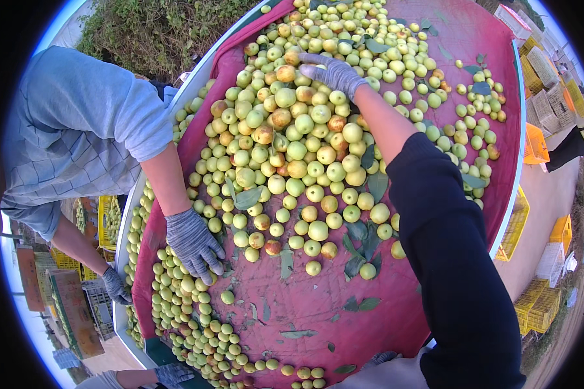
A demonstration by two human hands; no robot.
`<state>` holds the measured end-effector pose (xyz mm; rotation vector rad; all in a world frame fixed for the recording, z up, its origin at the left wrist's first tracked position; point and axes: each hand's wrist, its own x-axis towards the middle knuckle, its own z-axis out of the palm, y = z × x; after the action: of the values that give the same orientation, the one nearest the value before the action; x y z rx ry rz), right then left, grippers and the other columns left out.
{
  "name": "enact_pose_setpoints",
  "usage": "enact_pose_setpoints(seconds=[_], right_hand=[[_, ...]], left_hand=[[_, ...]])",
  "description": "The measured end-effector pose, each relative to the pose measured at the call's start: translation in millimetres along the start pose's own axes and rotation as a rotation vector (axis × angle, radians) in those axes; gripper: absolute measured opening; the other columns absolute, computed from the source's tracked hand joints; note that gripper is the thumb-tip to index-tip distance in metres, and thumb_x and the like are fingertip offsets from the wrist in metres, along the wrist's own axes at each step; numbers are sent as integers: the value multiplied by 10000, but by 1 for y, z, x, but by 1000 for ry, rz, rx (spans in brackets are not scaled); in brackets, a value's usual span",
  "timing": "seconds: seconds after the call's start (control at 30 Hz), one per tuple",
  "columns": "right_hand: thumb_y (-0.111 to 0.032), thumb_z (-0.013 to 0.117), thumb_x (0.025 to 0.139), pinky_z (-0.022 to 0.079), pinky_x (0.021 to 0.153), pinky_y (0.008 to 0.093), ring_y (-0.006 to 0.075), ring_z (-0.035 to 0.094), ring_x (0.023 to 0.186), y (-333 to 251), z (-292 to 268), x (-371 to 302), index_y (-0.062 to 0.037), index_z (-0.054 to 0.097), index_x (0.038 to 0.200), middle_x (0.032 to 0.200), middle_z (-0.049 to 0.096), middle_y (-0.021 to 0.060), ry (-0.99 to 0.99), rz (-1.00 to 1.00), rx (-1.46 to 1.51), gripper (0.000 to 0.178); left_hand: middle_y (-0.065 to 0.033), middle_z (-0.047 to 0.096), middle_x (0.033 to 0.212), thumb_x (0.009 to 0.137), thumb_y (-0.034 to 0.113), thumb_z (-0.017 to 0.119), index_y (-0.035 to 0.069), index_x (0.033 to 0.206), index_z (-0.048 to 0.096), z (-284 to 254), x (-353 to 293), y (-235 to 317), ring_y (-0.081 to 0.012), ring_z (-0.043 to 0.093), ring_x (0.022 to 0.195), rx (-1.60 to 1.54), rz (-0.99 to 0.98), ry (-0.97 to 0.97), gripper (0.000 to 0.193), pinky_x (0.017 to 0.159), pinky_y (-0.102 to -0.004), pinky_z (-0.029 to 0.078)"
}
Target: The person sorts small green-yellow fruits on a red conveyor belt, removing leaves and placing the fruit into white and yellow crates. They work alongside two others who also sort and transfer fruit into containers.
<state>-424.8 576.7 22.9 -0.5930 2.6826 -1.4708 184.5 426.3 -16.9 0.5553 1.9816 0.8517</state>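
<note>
My right hand (336,73), in a grey knit glove, reaches across a big heap of round yellow-green, russet-patched fruits that look like jujubes (296,150). Its fingers are stretched out and apart over the fruits at the heap's far part, the tips touching a brownish fruit (292,58). Nothing is gripped. At the lower edge, close to my light clothing, a small part of a grey glove (380,357) shows, seemingly my left hand; its fingers are hidden. The heap lies on a dark red cloth (370,318) with loose green leaves (298,334) strewn about.
A co-worker in a light blue top stands at left, one gloved hand (191,243) on the cloth beside fruits, the other (115,286) lower at the rim. Another gloved hand (173,374) comes in at lower left. Yellow crates (514,223) and cardboard boxes (74,311) stand around.
</note>
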Motion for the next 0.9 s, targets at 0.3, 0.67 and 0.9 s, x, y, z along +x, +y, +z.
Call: enact_pose_setpoints(seconds=[0.3, 0.67, 0.9], right_hand=[[-520, 673, 801, 447, 1024, 379, 275, 578, 1193, -88, 127, -45, -312, 496, 1403, 1320, 600, 75, -393, -275, -109, 661], [-549, 691, 773, 322, 1099, 505, 267, 492, 1261, -186, 193, -272, -243, 547, 1341, 1312, 561, 57, -595, -699, -102, 661], [-299, 666, 896, 428, 1040, 364, 269, 542, 1233, -68, -20, -205, -79, 546, 1328, 1320, 577, 147, 374, -54, -373, 499]], left_hand=[[-126, 383, 1473, 911, 362, 496, 163, 1394, 465, -9, -100, -45, -338, 342, 1383, 224, -9, 77, 523, 1068, -521, 341], [-82, 360, 1500, 932, 348, 473, 202, 1381, 482, -22, -338, -139, -317, 309, 1411, 1307, 174, 189, 472, 1075, -550, 314], [-41, 360, 1504, 939, 337, 472, 232, 1361, 501, -11, -382, -248, -300, 308, 1415, 2104, -43, -106, 435, 1077, -559, 302]])
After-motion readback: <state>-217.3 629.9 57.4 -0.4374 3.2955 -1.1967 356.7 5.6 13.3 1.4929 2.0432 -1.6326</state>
